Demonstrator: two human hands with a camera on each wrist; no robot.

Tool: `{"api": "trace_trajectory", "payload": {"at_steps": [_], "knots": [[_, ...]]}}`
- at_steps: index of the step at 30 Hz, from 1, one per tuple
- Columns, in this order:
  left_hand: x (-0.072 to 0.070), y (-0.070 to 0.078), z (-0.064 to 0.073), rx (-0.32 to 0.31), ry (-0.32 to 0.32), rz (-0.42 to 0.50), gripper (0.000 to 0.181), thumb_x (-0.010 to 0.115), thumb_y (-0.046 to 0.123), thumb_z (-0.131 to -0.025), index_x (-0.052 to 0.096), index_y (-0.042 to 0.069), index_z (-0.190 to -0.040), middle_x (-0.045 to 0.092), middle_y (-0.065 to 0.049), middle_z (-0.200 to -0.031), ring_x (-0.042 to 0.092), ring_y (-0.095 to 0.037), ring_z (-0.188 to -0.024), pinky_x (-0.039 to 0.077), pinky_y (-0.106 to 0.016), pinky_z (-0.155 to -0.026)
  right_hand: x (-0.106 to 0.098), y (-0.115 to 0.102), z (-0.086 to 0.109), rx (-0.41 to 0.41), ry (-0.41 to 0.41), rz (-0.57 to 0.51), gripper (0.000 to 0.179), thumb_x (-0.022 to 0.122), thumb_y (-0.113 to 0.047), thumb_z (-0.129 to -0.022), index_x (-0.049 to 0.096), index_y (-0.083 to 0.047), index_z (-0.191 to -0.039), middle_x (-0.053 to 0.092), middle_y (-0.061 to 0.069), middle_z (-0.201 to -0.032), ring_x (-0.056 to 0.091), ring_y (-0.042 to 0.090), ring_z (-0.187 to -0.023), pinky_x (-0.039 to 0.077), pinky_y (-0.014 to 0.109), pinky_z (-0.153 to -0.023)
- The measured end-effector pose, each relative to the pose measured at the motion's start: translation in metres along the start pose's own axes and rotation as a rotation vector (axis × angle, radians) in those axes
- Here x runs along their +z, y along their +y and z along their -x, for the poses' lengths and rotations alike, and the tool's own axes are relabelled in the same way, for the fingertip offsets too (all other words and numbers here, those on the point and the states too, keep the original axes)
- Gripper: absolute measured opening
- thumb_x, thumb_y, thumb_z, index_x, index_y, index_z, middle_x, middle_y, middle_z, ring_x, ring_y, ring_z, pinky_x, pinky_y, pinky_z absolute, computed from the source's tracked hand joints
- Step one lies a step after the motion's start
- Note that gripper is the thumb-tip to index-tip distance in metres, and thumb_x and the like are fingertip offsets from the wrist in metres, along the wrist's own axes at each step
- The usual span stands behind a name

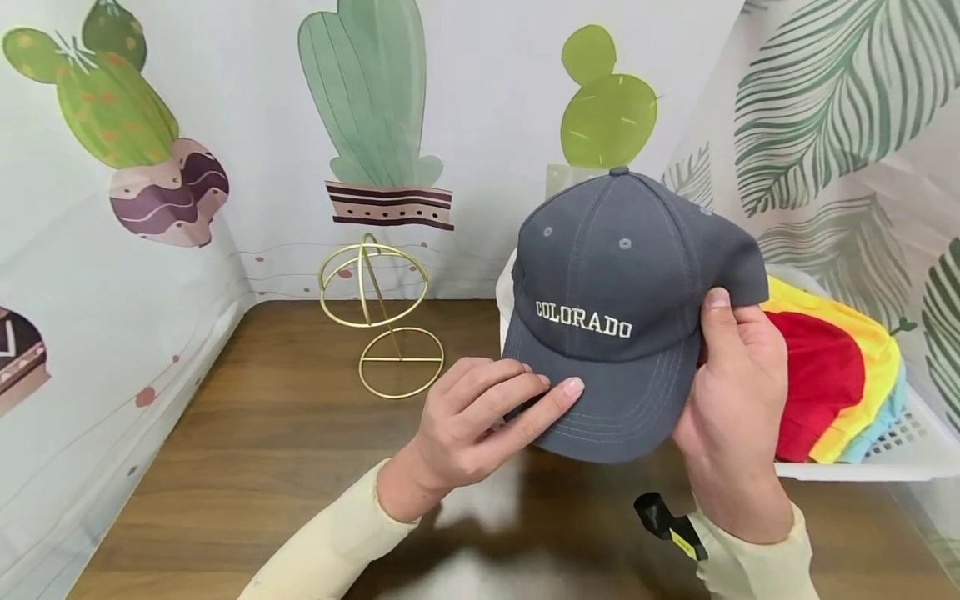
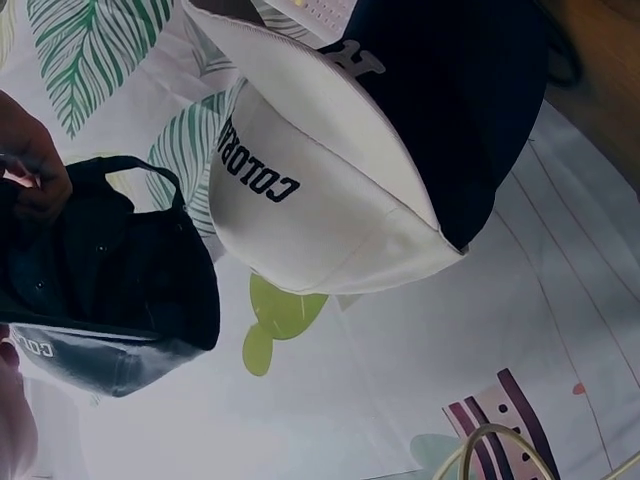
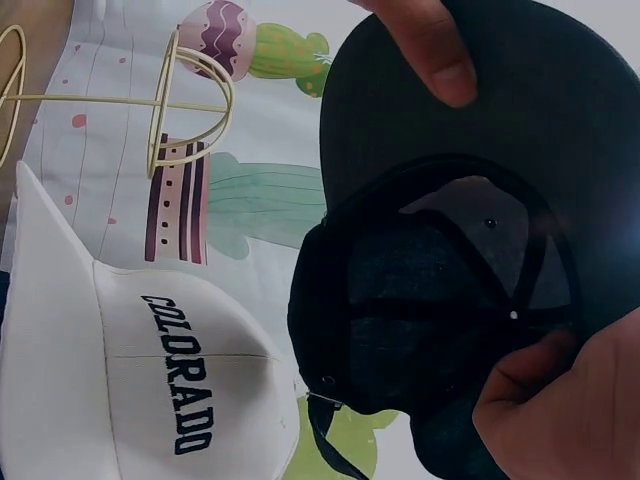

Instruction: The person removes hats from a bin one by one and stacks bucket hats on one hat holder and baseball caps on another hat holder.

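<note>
A dark grey baseball cap (image 1: 600, 267) with COLORADO in white letters is held up in both hands, its front facing me. My left hand (image 1: 465, 425) pinches the brim at its left side, fingers on top; its thumb (image 3: 445, 70) shows against the underside in the right wrist view. My right hand (image 1: 738, 400) grips the right side of the crown, thumb outside and fingers (image 3: 540, 375) inside. Behind the grey cap is a white COLORADO cap (image 3: 185, 370), mostly hidden in the head view. A dark navy cap (image 2: 450, 100) sits against it in the left wrist view.
A gold wire stand (image 1: 401, 359) with a ringed top stands bare at the back left of the wooden table (image 1: 262, 433). At right, a white plastic basket (image 1: 862, 472) holds red, yellow and light blue cloth items. Printed curtains (image 1: 495, 100) hang behind.
</note>
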State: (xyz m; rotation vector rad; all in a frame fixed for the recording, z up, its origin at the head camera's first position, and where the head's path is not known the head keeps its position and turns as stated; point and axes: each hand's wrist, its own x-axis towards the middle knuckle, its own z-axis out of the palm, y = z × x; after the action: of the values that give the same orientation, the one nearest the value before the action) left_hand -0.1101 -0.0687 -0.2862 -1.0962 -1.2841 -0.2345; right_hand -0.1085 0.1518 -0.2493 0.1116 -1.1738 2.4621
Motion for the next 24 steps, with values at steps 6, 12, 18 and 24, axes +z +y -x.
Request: {"api": "trace_trajectory", "payload": {"at_steps": [6, 12, 18, 24], "knots": [[0.001, 0.004, 0.007, -0.064, -0.047, 0.067, 0.02, 0.07, 0.005, -0.1, 0.082, 0.009, -0.114, 0.069, -0.005, -0.097, 0.067, -0.019, -0.085, 0.052, -0.028, -0.071, -0.001, 0.001, -0.003, 0.016, 0.042, 0.129, 0.039, 0.076, -0.023, -0.099, 0.072, 0.001, -0.129, 0.073, 0.02, -0.116, 0.072, 0.028, -0.1, 0.062, 0.031, -0.089], [0.002, 0.004, 0.011, -0.131, -0.108, 0.191, 0.041, 0.068, 0.044, -0.103, 0.079, 0.009, -0.121, 0.072, -0.005, -0.104, 0.069, -0.022, -0.093, 0.053, -0.034, -0.08, -0.002, 0.002, -0.006, -0.01, 0.039, 0.121, 0.037, 0.074, -0.021, -0.1, 0.072, -0.001, -0.13, 0.073, 0.02, -0.12, 0.073, 0.028, -0.105, 0.061, 0.031, -0.093], [0.0, 0.0, 0.011, -0.438, 0.026, 0.392, 0.052, 0.058, 0.045, -0.103, 0.07, -0.005, -0.109, 0.066, -0.015, -0.1, 0.063, -0.028, -0.089, 0.052, -0.039, -0.078, 0.002, 0.004, -0.01, -0.083, -0.027, 0.068, 0.036, 0.069, -0.017, -0.103, 0.07, 0.005, -0.132, 0.071, 0.023, -0.12, 0.072, 0.03, -0.106, 0.06, 0.034, -0.095], [-0.006, 0.004, 0.018, -1.234, 0.082, 0.659, 0.034, 0.051, 0.023, -0.107, 0.055, -0.01, -0.116, 0.058, -0.017, -0.101, 0.062, -0.029, -0.095, 0.052, -0.032, -0.081, -0.003, 0.002, -0.007, -0.116, -0.034, 0.129, 0.034, 0.068, -0.016, -0.104, 0.069, 0.003, -0.132, 0.071, 0.021, -0.11, 0.07, 0.029, -0.098, 0.06, 0.034, -0.091]]}}
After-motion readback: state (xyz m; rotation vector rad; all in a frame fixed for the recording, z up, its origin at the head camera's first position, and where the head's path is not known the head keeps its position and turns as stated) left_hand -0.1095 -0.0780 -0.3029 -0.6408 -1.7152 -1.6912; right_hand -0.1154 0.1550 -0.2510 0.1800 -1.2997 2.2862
